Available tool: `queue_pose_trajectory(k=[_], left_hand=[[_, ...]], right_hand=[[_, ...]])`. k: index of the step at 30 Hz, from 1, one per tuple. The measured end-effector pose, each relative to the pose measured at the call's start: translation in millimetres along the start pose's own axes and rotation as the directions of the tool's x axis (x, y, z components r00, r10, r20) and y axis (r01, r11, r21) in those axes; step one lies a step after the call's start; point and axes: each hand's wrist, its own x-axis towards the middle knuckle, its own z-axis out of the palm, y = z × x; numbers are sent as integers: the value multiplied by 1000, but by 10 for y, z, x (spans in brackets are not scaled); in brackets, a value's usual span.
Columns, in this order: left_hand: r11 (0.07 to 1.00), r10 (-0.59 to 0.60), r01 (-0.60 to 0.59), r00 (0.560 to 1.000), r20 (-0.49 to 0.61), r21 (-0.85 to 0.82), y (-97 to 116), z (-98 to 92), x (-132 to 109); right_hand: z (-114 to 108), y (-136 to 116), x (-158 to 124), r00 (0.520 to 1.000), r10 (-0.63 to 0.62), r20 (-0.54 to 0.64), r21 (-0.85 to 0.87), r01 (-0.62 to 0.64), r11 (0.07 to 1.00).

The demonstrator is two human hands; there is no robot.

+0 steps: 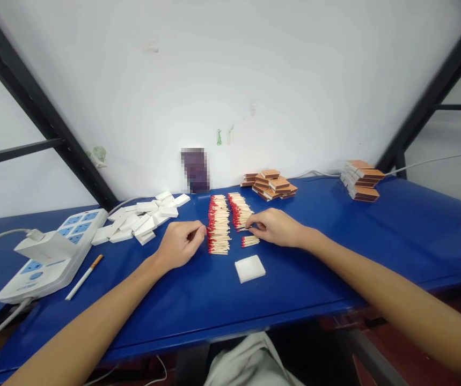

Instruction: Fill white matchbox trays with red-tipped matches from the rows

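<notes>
Red-tipped matchsticks lie in two columns, a longer left column point(222, 225) and a right column point(238, 209). My right hand point(274, 227) is closed in a pinch at the near end of the right column, its fingertips on a matchstick. Just below those fingers is a small separate group of matchsticks point(251, 241), laid side by side. My left hand point(180, 244) rests loosely curled beside the red heads of the left column, with nothing visible in it. Closer to me lies a flat white matchbox tray point(250, 268).
White trays point(141, 217) are heaped at the left, near a power strip point(61, 246) and a cigarette point(84, 277). Brown boxes stand in a pile point(272, 185) by the wall and a stack point(361, 181) farther right. A blurred dark object point(196, 170) leans on the wall.
</notes>
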Motion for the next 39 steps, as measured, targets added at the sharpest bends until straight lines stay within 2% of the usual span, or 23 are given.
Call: queue_pose_trajectory(k=[9,15,28,39], left_hand=[[1000,15,-15,1000,5,-3,1,5,-7],[1000,22,-22,1000,7,-2,-10,0,-12],[999,39,-39,999,-4,-3,3,-4,-2],[999,49,-49,999,-6,-3,0,9,0]], right_hand=[[-12,-5,-9,1000,-13,6,9,13,1000],[4,17,-7,998,-64,2,43,63,997],[-16,12,-23,1000,-22,11,21,21,1000],[-22,47,-30,998,-59,26,42,58,997]])
